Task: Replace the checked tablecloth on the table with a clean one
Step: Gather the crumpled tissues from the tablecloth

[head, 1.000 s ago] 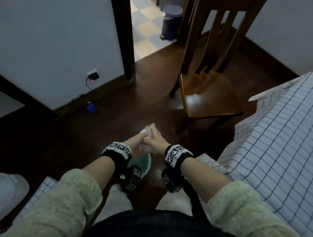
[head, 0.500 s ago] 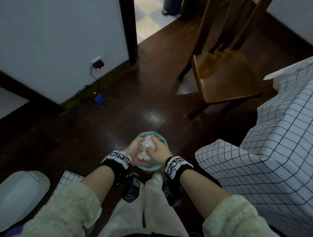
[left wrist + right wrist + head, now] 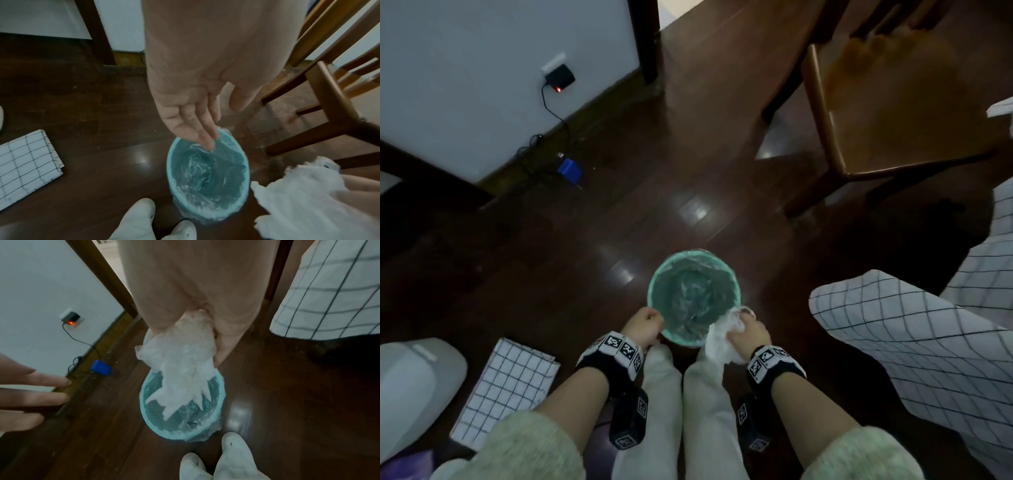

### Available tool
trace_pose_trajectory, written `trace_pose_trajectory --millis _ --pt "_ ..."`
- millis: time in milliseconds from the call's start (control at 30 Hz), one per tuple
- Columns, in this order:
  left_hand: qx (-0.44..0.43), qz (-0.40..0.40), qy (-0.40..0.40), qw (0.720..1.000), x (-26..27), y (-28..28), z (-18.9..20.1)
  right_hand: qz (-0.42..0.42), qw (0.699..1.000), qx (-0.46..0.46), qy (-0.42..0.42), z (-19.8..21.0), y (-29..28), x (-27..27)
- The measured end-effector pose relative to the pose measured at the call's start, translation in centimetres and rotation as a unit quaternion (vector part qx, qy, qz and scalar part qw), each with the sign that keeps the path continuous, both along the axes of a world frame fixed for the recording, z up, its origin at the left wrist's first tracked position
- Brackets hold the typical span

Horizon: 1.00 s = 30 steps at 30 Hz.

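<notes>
The checked tablecloth [image 3: 928, 342] drapes over the table at the right, its corner hanging near my right arm; it also shows in the right wrist view [image 3: 329, 296]. A folded checked cloth [image 3: 506, 383] [image 3: 26, 162] lies on the floor to my left. My right hand [image 3: 746, 329] [image 3: 189, 340] grips a crumpled white wad [image 3: 719, 339] [image 3: 185, 369] [image 3: 298, 194] over the near right rim of a teal lined bin [image 3: 693, 298] [image 3: 207, 175] [image 3: 180, 410]. My left hand [image 3: 643, 323] [image 3: 218, 123] hangs empty, fingers straight, above the bin's left rim.
A wooden chair [image 3: 893, 120] [image 3: 329, 97] stands beyond the bin to the right. A charger [image 3: 558, 80] is plugged into the wall, and its cable runs to a blue box [image 3: 570, 169] on the dark wood floor. My white shoes [image 3: 216, 464] stand just before the bin.
Both hands held the wad together earlier; now my left hand has let go and drawn aside. The right hand has lowered with the wad to the bin's rim.
</notes>
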<state>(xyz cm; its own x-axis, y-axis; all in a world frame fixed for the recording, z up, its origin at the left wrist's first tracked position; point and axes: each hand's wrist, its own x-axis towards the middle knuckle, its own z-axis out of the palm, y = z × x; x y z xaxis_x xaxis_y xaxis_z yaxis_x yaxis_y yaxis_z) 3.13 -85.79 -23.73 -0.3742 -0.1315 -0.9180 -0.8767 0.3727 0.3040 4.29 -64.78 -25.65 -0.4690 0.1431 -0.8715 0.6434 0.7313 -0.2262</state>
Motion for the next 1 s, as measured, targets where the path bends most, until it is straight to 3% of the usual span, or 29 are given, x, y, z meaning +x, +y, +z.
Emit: trace_pose_trajectory --millis 167,300,400,500,733,1000 --pt "0.034 0.074 -0.009 0.997 -1.0 -0.7 -6.6 0.051 0.997 -0.051 -0.006 -8.1 -3.3 -1.4" --pt "0.05 0.177 0.001 0.983 -1.3 -1.8 -10.8 -0.007 0.999 -0.037 0.033 -13.7 -5.1 -2.9" --pt "0.041 0.187 0.002 0.982 -0.5 -2.3 -12.7 -0.028 0.998 -0.044 0.041 -16.1 -5.6 -3.2" --pt "0.024 0.177 -0.005 0.984 0.3 -2.4 -13.1 0.008 0.998 -0.056 0.029 -16.2 -5.4 -3.2" --pt "0.017 0.118 -0.013 0.993 0.2 -0.9 -7.2 0.102 0.992 -0.069 0.019 -7.8 -3.3 -3.0" --pt "0.07 0.015 0.041 0.997 -4.0 2.6 6.8 0.048 0.997 -0.027 0.054 9.1 0.0 -4.0"
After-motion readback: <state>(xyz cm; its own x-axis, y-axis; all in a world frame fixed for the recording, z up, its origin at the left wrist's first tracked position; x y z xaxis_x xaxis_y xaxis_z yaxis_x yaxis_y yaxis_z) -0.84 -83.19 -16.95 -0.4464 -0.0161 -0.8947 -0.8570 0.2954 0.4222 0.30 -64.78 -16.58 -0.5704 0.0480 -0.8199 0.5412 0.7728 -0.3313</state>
